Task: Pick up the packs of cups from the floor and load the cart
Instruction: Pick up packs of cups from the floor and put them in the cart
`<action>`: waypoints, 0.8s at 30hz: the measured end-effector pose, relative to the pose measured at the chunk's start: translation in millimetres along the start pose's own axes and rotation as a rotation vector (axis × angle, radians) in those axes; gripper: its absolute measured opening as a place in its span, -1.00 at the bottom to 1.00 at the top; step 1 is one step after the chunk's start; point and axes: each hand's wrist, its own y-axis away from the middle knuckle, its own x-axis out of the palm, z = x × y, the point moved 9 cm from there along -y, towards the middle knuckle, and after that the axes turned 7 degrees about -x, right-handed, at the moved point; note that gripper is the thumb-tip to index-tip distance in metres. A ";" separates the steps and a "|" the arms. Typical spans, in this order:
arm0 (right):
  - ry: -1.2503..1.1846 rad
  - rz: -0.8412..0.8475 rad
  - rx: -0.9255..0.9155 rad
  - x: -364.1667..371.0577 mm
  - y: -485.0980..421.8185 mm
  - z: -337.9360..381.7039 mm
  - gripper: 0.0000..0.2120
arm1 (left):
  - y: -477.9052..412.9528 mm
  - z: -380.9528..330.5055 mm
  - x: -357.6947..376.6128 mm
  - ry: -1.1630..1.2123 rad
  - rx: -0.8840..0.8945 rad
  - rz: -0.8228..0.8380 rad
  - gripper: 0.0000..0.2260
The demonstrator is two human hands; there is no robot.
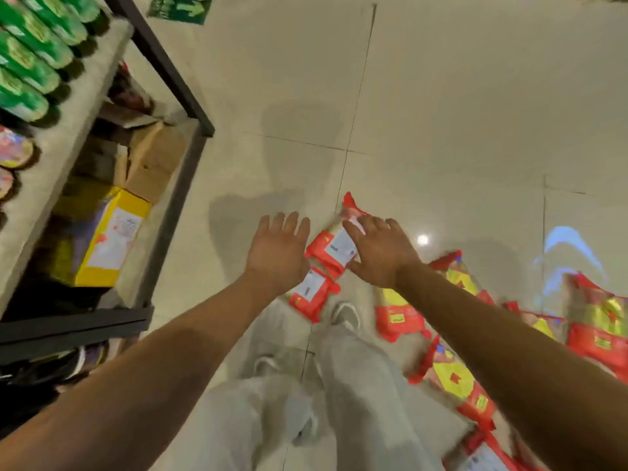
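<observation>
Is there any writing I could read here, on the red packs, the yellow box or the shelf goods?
Nothing reads clearly.
Red packs: white labels and yellow logos, all blurred.
Yellow box: label print too small to read.
Green packs: blurred.
Green floor sign: no words legible.

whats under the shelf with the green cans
Below the grey shelf, a yellow box and brown cardboard boxes sit on the lower level, inside the black frame. The shelf covers whatever lies further left beneath it, and that part is dark.
</observation>
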 end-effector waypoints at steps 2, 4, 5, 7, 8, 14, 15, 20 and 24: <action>0.021 0.092 -0.043 76.4 -57.8 -20.0 -0.22 | -46.9 -10.0 86.1 -0.009 0.018 0.098 -0.31; 0.078 0.155 -0.071 144.6 -109.0 -38.3 -0.23 | -84.8 -23.3 166.6 -0.048 0.062 0.162 -0.29; 0.083 0.176 -0.086 174.8 -134.1 -46.1 -0.26 | -100.8 -29.5 203.7 -0.067 0.089 0.196 -0.29; 0.120 0.205 -0.132 225.7 -185.5 -59.9 -0.30 | -133.6 -40.7 268.7 -0.114 0.152 0.243 -0.33; 0.159 0.221 -0.168 246.0 -211.1 -64.5 -0.31 | -148.1 -45.2 297.1 -0.136 0.186 0.269 -0.35; 0.397 0.322 -0.355 310.1 -332.9 -70.2 -0.27 | -206.9 -66.2 395.2 -0.154 0.380 0.446 -0.30; 0.427 0.354 -0.362 317.4 -344.0 -68.8 -0.28 | -212.8 -68.6 402.5 -0.164 0.403 0.460 -0.29; 0.585 0.344 -0.404 325.5 -366.7 -53.1 -0.56 | -223.0 -59.4 433.7 -0.133 0.373 0.547 -0.41; 0.587 0.396 -0.391 326.1 -364.6 -56.9 -0.53 | -211.4 -32.6 444.3 -0.007 0.314 0.582 -0.31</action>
